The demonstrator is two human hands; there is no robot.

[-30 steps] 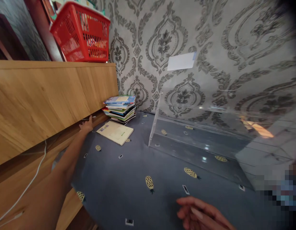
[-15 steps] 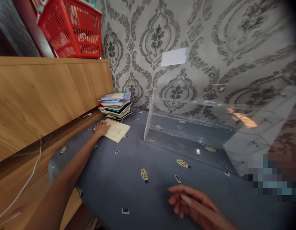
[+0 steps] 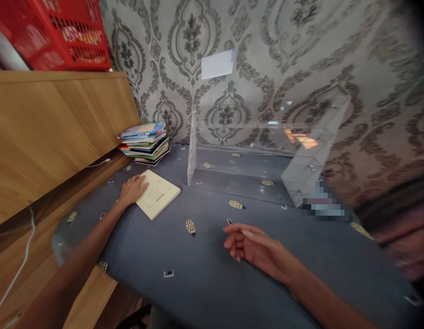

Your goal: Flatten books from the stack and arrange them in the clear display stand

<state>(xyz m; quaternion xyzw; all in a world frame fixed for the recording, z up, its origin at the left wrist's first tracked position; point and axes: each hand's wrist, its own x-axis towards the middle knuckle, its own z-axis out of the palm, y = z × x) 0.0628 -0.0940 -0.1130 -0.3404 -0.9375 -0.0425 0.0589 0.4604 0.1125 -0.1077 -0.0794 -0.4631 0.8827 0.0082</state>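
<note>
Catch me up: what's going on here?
A person's left hand lies on the left part of a pale yellow book on the blue-grey cloth. The right hand is loosely curled over the cloth, with nothing visible in it. A stack of books stands beyond the yellow book; a clear rack stands to the right, near the wall.

Closed cream book [image 3: 158, 195], flat on tablecloth [image 3: 201, 283]

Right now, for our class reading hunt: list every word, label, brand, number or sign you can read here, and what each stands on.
"OBEY", probably: printed patch near the front of the blue-grey cloth.
Too small or blurred to read: other patches, print on the pale book, lettering on the book stack.
</note>
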